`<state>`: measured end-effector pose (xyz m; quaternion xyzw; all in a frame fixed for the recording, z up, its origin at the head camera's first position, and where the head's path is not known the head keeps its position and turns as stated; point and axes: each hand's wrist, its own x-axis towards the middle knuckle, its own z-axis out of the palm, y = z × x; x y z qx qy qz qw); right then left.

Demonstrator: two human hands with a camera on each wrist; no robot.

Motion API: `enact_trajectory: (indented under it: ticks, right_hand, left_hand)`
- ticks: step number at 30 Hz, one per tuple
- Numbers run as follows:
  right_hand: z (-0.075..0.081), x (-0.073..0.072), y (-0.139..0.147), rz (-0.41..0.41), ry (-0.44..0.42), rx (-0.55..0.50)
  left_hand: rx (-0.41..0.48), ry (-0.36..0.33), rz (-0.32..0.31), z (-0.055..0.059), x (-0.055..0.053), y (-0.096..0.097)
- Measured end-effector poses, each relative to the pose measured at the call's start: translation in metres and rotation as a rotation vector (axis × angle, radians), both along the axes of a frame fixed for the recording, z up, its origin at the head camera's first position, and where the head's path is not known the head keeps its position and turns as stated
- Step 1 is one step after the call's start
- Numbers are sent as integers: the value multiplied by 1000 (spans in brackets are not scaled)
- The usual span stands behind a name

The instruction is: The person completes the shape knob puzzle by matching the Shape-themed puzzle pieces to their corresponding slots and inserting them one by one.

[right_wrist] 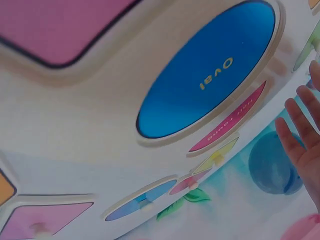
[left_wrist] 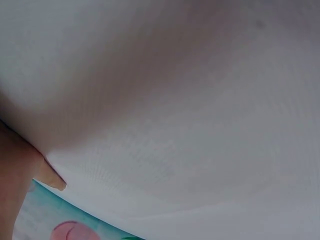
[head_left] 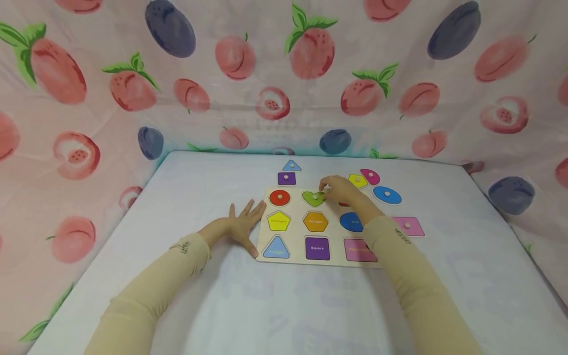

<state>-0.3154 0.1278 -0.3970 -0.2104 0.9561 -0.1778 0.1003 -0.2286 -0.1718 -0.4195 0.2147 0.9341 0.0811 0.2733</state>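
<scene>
A cream shape puzzle board (head_left: 293, 231) lies flat on the white table. My left hand (head_left: 241, 228) rests at its left edge with the fingers spread. The left wrist view shows only part of that hand (left_wrist: 17, 170) and the thumb or a finger beside white cloth. At the top middle of the board, a green heart piece (head_left: 309, 200) sits with its knob showing. Fingertips of my right hand (head_left: 341, 190) are right at the heart's right side, beside the knob. A red circle piece (head_left: 277, 201) with a knob fills the top left slot.
Behind the board lie a blue triangle (head_left: 292, 168), purple square (head_left: 282, 180), yellow pentagon (head_left: 355, 183) and pink half round (head_left: 372, 179). A blue oval (head_left: 386, 198) and pink rectangle (head_left: 414, 229) lie to the right. Fruit-print cloth (head_left: 275, 69) hangs behind and at both sides.
</scene>
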Motion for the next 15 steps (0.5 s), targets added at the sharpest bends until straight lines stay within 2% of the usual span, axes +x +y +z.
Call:
enact_trajectory:
  ticks: [6,11,15]
  right_hand:
    - [5,2,16,14,30,11]
    - [5,5,27,31,49,22]
    - [2,7,36,4,51,20]
  left_hand:
    - [-8,-9,-4,-1,-4,3]
    - [-1,-10,-10,-2,-2,2]
    - [5,-11,-9,-1,-1,2]
